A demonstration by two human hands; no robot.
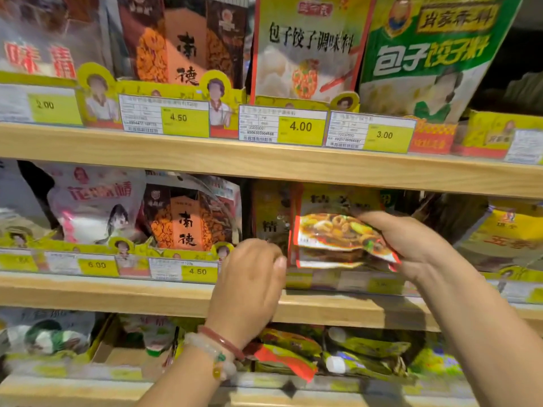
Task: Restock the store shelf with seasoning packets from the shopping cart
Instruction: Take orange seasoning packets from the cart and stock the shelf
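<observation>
My right hand (411,242) grips a seasoning packet (332,233) with a stew picture and a red-white edge, tilted in front of the middle shelf (117,295). More packets of that kind stand upright just behind it (338,201). My left hand (249,280), with bracelets on the wrist, reaches up to the left of the held packet, fingers curled at a dark brown packet (270,218); whether it grips that packet is hidden. The shopping cart is out of view.
Wooden shelves carry rows of seasoning bags behind yellow price tags. The top shelf (264,160) holds dumpling seasoning bags (308,48). Orange-brown bags (188,221) stand left of my hands. The bottom shelf holds green and yellow packets (367,353).
</observation>
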